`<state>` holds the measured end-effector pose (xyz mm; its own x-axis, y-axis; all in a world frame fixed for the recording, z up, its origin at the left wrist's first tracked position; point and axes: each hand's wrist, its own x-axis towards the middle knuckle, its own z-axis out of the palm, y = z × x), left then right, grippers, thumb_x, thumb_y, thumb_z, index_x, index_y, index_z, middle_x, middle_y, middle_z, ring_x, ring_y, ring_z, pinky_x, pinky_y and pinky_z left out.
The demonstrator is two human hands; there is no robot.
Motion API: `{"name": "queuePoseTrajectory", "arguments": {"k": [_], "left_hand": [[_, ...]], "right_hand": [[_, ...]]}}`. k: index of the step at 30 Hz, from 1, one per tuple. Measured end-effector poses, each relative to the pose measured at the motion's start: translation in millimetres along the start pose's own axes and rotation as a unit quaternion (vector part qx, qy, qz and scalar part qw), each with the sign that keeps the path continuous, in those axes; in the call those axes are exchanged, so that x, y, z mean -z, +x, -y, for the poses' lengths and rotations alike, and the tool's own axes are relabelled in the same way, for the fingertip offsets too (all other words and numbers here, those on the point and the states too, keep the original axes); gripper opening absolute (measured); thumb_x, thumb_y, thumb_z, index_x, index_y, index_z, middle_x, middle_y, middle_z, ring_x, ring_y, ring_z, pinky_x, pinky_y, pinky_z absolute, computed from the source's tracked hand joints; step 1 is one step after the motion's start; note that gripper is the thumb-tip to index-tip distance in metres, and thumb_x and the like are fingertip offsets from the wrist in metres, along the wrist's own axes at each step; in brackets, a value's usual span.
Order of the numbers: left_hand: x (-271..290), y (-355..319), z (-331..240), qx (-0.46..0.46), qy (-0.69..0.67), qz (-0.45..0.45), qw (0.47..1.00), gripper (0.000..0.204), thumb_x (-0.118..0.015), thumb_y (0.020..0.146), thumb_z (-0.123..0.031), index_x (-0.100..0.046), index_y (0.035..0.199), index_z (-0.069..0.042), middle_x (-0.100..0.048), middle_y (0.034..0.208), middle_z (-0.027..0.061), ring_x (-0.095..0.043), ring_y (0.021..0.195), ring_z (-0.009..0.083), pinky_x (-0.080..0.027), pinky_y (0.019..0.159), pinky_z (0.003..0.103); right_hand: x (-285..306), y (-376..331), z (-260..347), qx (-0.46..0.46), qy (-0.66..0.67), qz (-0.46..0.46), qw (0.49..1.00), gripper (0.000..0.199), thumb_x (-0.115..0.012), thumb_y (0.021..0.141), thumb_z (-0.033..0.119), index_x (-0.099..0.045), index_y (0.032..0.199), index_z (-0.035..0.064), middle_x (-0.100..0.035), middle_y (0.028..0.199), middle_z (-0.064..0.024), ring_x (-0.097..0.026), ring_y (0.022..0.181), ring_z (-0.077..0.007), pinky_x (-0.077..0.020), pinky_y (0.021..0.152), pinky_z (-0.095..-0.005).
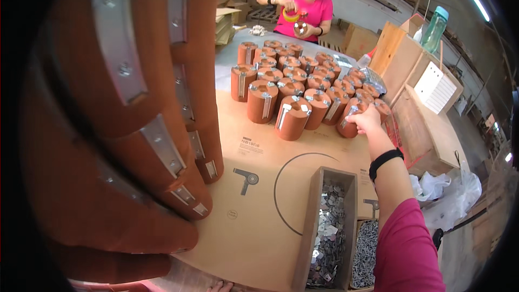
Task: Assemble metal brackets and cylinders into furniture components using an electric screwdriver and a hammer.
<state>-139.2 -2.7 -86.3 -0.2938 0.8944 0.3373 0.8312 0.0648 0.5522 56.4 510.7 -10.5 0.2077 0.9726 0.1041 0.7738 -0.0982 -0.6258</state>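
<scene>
My right hand (367,119) reaches forward and closes on a brown cylinder (347,125) with a metal bracket, at the right edge of a cluster of several like cylinders (292,84) standing on a cardboard sheet (254,184). A black band sits on that wrist and a pink sleeve covers the arm. Only the fingertips of my left hand (220,286) show at the bottom edge, resting on the cardboard's near rim. Close on my left towers a stack of brown cylinders (135,130) with metal brackets.
A narrow wooden box of small metal plates (328,230) and a box of screws (366,249) lie near me. Wooden crates (427,108), a green bottle (434,28) and white plastic bags (451,194) are at right. A person in pink (304,8) works at the far end.
</scene>
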Motion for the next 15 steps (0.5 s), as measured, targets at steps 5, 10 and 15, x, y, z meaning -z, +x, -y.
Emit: {"name": "queuePoseTrajectory", "arguments": {"k": [5,10,15], "left_hand": [[-1,0,-1,0.005,0.009,0.001,1.0,0.03,-0.066,0.068,-0.01,-0.055,0.096,-0.004,-0.052,0.111,0.0181,-0.049,0.103,0.0365,-0.036,0.089,0.048],[0,1,-1,-0.009,0.0,-0.007,1.0,0.031,-0.066,0.068,-0.01,-0.055,0.096,-0.004,-0.052,0.111,0.0181,-0.049,0.103,0.0364,-0.037,0.088,0.047],[1,-1,3,-0.047,-0.02,-0.06,0.997,0.031,-0.066,0.068,-0.009,-0.054,0.096,-0.004,-0.052,0.11,0.0181,-0.049,0.104,0.0366,-0.038,0.088,0.046]], "right_hand": [[-15,34,-32,0.028,-0.031,-0.079,0.996,0.093,-0.076,0.054,0.01,-0.028,0.133,0.0033,-0.046,0.119,-0.022,-0.054,0.102,-0.0302,-0.0509,0.076,-0.0317],[21,-7,-10,-0.041,0.154,0.051,0.986,0.093,-0.073,0.057,0.006,-0.023,0.136,0.004,-0.046,0.12,-0.0211,-0.056,0.096,-0.0321,-0.0517,0.071,-0.032],[82,-39,-8,0.136,0.022,0.041,0.99,0.073,-0.07,0.064,0.008,-0.036,0.128,0.0027,-0.046,0.12,-0.0203,-0.046,0.113,-0.0287,-0.0459,0.085,-0.037]]}}
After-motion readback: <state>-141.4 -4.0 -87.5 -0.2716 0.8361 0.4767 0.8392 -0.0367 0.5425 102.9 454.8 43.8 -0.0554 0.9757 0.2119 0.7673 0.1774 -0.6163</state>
